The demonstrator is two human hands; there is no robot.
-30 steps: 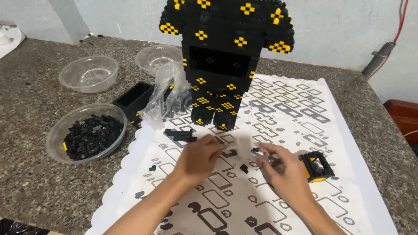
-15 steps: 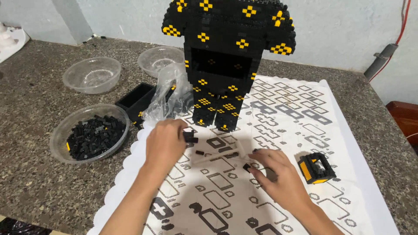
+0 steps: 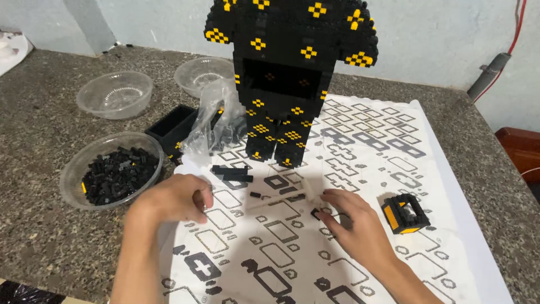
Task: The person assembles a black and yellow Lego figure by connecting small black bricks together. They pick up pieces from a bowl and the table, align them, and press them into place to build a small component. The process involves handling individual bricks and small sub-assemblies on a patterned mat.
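My right hand (image 3: 357, 228) pinches a small black brick (image 3: 315, 213) at the fingertips, low on the patterned sheet (image 3: 394, 163); my left hand (image 3: 174, 197) is curled shut (I cannot tell on what) beside the bowl of black bricks (image 3: 115, 174). The brick looks light, rigid and slippery, best held by its sides.

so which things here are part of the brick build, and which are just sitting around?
In the job:
- left hand, curled, contents hidden
- right hand on a small black brick
- black and yellow figure
- bowl of black bricks
- printed sheet
- small black and yellow block

Lying about:
- two empty clear bowls
- plastic bag
- black tray
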